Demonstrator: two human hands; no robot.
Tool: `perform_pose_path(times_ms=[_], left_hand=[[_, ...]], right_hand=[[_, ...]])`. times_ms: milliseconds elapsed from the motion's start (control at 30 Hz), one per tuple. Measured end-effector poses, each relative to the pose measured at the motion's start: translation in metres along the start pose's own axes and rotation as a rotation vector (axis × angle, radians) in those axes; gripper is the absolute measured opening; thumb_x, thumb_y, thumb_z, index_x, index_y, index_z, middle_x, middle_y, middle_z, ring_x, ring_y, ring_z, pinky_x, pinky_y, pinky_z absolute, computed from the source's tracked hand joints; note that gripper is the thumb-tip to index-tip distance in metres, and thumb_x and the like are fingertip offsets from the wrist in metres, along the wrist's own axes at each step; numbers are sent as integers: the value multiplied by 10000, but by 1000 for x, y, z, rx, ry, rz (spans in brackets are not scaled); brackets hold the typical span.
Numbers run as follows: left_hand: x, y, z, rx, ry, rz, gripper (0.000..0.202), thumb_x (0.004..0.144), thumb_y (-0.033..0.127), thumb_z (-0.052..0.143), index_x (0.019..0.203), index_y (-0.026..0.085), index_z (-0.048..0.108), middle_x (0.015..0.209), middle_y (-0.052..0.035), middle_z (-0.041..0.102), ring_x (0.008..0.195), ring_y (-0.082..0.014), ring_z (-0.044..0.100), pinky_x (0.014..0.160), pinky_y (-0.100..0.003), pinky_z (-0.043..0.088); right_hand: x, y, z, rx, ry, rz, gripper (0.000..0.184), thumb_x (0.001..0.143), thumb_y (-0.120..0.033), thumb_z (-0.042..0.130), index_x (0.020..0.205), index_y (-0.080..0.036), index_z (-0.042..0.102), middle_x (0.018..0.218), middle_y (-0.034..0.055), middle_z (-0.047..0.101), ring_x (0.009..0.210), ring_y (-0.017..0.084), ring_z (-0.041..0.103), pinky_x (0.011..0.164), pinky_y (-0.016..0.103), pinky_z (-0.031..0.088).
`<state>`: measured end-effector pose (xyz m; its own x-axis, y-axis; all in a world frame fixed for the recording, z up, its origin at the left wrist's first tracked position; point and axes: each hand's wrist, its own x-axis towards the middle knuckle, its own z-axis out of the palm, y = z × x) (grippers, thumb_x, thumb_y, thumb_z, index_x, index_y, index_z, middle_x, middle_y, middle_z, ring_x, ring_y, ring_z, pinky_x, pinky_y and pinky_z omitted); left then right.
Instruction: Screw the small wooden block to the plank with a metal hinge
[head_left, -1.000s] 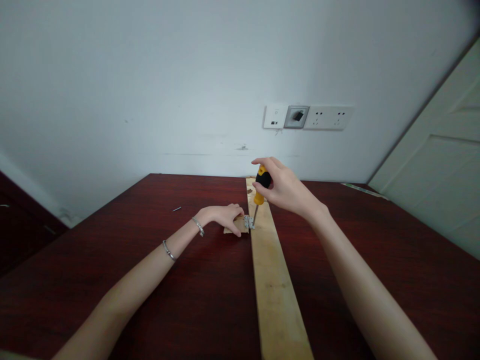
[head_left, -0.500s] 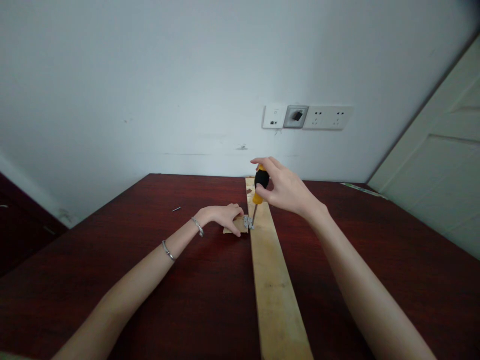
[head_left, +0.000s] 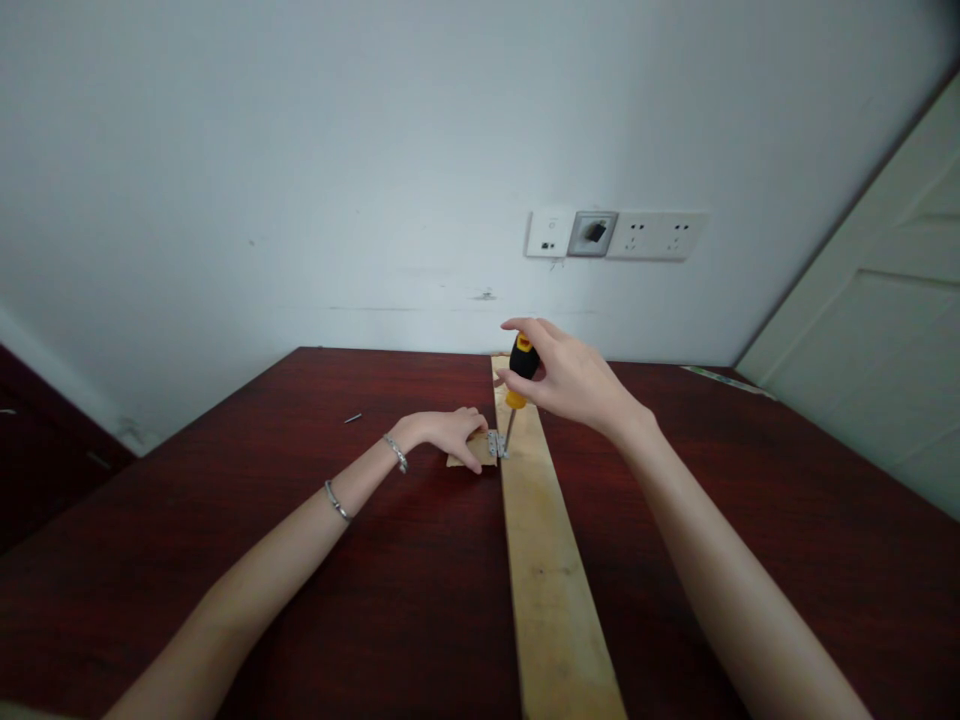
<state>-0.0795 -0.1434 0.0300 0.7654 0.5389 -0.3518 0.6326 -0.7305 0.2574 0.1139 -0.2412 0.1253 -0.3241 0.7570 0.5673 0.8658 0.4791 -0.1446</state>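
A long pale wooden board [head_left: 551,570] lies lengthwise on the table, with a small silver hinge [head_left: 498,444] at its left edge. The hinge bridges to a short, thin tan piece [head_left: 480,455], perhaps wood or cardboard. My left hand [head_left: 448,437] grips this short piece, thumb at the near side and fingers at the far side. A yellow-and-black screwdriver [head_left: 523,362] stands nearly upright, its tip on the hinge's right leaf. Around its handle are the fingertips and thumb of my right hand [head_left: 574,375]. Any screw under the tip is too small to make out.
On the dark red tabletop [head_left: 405,600], a small metal pin or screw-like piece [head_left: 352,418] lies left of my left hand. A white wall with sockets [head_left: 645,235] rises behind. A pale panelled door [head_left: 885,290] stands at the right.
The screwdriver's handle has turned slightly in my right hand, and my right thumb has shifted left across it. My left hand, the hinge and the board stay in place.
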Motion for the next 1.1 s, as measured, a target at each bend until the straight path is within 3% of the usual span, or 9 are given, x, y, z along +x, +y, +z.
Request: perform_pose_path(times_ms=[133,233,433,667,1100], left_hand=[[0,0,0,-5,1,15,754,610,638,671,1164,151,517,1203,-116,493,1094,-276,482,934,-334,419],[1,0,0,1,1,6,740,611,633,675,1154,156,517,1196,-114,494,1093,-275,482,937,-335,418],[-1,2,-1,7,-1,6,758,620,632,672,1176,142,510,1205,-117,488,1085,-266,482,931,-324,419],[1,0,1,22,-4,13,758,631,618,680,1188,133,512,1204,-120,485,1109,-271,469,942,-325,414],[0,1,0,11,-3,13,764,643,610,688,1240,172,502,1243,-114,476,1150,-289,463,959,-358,421]], right_hand=[[0,2,1,57,-4,-24,396,891,-333,501,1268,-213,493,1123,105,627,888,246,629,750,366,479],[0,1,1,52,-5,-22,500,845,-262,523,1335,-207,436,1205,131,607,895,256,633,754,379,484],[1,2,2,60,10,-25,439,878,-409,558,1269,-227,477,1132,109,654,874,256,641,735,366,482],[2,2,4,187,40,-40,427,822,-242,545,1239,-168,489,1026,116,658,777,219,615,705,339,461],[3,1,5,227,80,-60,414,772,-194,530,1184,-176,499,1069,113,612,832,224,592,777,379,478]])
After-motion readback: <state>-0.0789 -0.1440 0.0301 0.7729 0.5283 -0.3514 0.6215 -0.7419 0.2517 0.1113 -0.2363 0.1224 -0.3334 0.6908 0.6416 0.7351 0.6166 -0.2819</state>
